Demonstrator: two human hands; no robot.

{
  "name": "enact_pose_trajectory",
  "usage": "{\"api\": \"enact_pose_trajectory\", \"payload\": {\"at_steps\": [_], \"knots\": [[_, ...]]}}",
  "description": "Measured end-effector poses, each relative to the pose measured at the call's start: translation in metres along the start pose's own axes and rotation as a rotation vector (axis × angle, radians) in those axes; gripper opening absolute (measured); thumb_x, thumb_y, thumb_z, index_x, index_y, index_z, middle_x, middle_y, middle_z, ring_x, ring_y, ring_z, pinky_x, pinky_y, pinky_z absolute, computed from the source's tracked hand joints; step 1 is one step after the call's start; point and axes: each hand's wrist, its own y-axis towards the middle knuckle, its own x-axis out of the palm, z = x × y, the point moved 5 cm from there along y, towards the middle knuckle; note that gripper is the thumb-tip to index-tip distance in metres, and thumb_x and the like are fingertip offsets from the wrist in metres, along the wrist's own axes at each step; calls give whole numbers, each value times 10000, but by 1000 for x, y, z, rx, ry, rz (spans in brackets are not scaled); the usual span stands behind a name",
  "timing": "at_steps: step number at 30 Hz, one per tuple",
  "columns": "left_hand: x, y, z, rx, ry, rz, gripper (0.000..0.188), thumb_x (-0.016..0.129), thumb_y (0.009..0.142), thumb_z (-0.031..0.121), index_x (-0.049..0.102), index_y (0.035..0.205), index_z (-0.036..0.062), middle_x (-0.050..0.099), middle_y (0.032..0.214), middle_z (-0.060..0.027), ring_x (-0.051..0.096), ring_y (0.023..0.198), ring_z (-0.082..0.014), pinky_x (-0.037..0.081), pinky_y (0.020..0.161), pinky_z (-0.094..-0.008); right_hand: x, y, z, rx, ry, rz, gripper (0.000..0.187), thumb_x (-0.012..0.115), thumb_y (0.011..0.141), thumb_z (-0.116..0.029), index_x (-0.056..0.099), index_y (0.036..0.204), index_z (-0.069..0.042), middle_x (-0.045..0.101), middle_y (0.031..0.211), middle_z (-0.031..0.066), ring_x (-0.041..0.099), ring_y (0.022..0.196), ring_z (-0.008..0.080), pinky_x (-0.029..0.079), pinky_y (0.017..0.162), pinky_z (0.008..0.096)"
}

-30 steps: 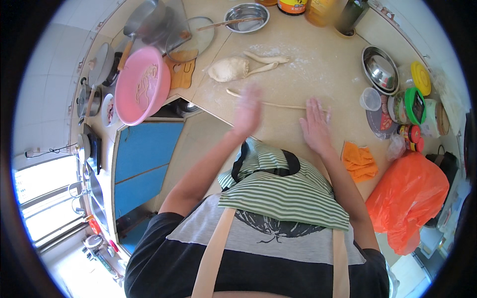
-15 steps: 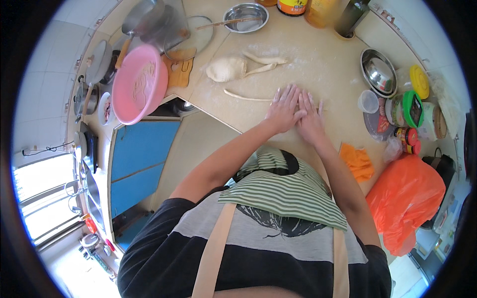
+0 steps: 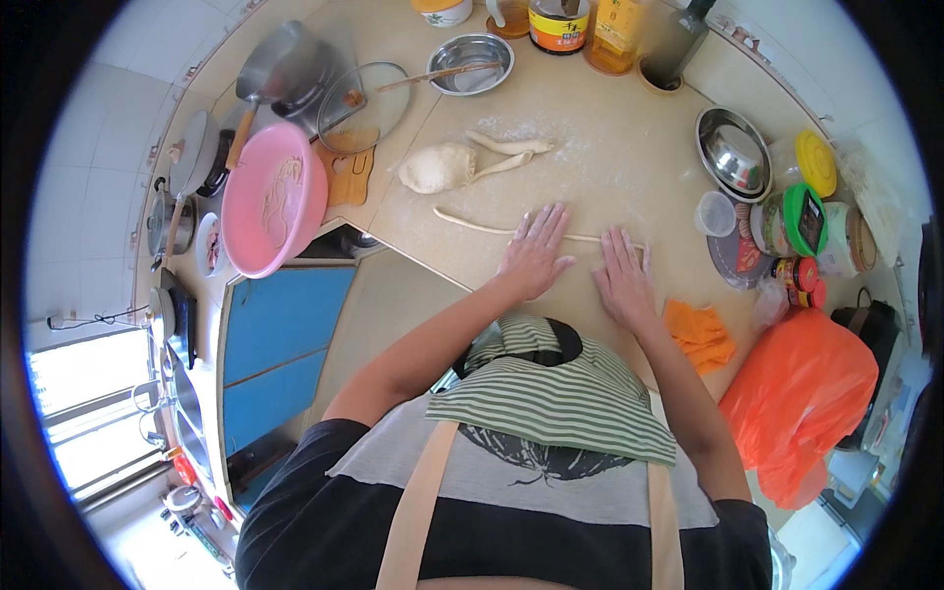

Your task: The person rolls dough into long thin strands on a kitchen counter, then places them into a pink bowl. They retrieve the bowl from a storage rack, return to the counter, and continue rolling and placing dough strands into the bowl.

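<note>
A long thin rope of dough point(image 3: 470, 224) lies across the floury countertop point(image 3: 610, 128). My left hand point(image 3: 536, 254) rests flat on its middle, fingers stretched forward. Flat near the rope's right end lies my right hand point(image 3: 623, 275), its fingers extended too. A short stretch of dough shows between the two hands; the parts beneath the fingers are hidden. Beyond the rope, to the left, sits a rounded lump of dough point(image 3: 438, 167) with two thicker dough strips point(image 3: 511, 165) beside it.
At left stands a pink basin point(image 3: 317, 202) with dough strands inside, next to a wooden board point(image 3: 354, 182). A steel bowl point(image 3: 470, 79) with chopsticks across it is at the back. Steel bowls point(image 3: 733, 152), jars, an orange cloth point(image 3: 698, 334) and a red plastic bag point(image 3: 801, 403) line the right.
My hands were close together over the rope and have spread apart, the left going left and the right staying right. More of the rope shows between them.
</note>
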Motion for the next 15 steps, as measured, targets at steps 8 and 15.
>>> {"api": "enact_pose_trajectory", "payload": {"at_steps": [8,15], "knots": [[-4,9,-6,-16,114,91,769,455,937,468,214,1468,-34,220,1541,-187,191,1436,-331,161,1160,-502,0,-5,16,83,78,39,621,394,962,-334,224,1495,-64,195,1566,132,184,1445,301,81,1144,573],[-2,-8,-10,-31,50,37,761,435,950,458,193,1475,-36,191,1551,-189,157,1446,-332,140,1166,-495,-1,-29,43,104,13,-15,623,367,974,-341,190,1506,-69,154,1574,143,144,1456,291,37,1150,560]]}}
